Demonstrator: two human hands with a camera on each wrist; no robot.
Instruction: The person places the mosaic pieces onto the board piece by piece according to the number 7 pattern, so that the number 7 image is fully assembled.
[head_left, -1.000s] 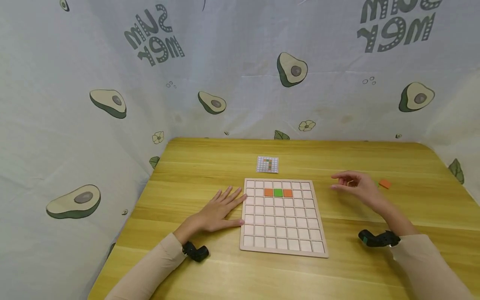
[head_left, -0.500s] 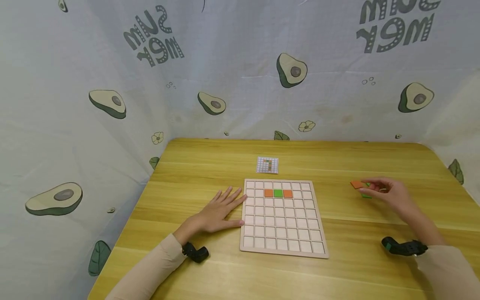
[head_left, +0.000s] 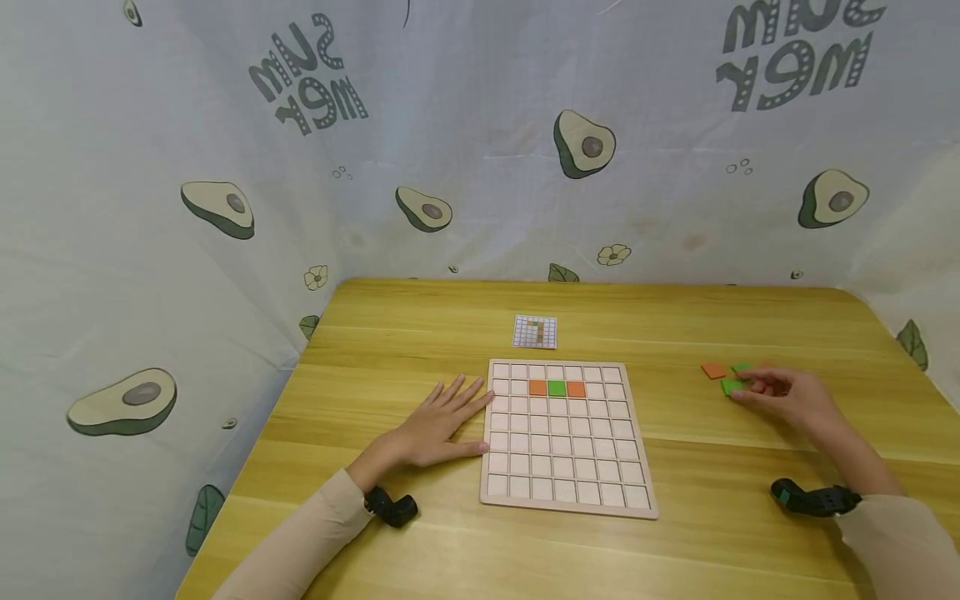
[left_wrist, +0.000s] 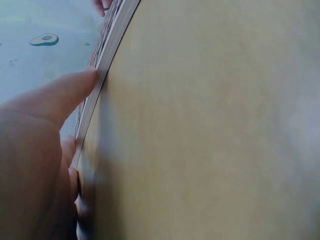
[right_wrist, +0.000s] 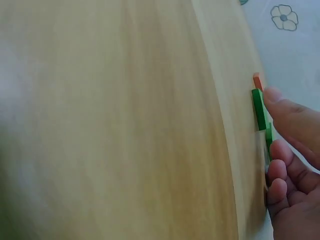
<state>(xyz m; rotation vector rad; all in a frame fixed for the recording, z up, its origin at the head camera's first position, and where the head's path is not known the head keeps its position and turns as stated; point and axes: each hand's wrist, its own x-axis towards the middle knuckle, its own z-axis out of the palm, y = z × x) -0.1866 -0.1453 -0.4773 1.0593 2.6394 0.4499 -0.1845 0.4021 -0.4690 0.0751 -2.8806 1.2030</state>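
My left hand (head_left: 438,425) lies with spread fingers beside the wooden grid board (head_left: 564,504), fingertips on its left edge. In the left wrist view, the thumb (left_wrist: 75,87) touches the board's side. Three tiles, orange, green and orange, sit side by side in the board's second row. On the table to the right, my right hand (head_left: 795,402) is at a green tile (head_left: 731,387), thumb and index fingertips right at it and the other fingers curled. I cannot tell whether it pinches the tile. Another green tile (head_left: 741,367) and an orange tile (head_left: 713,371) lie close by.
A small printed card (head_left: 535,332) with a coloured grid pattern lies beyond the board. More orange (head_left: 765,364) shows just behind the right hand. A white curtain (head_left: 480,150) printed with avocados hangs along the far edge of the wooden table (head_left: 420,325).
My right hand has moved right from beside the board to the loose tiles. An orange tile now lies left of the green ones, out from under the fingers. The left hand stays put.
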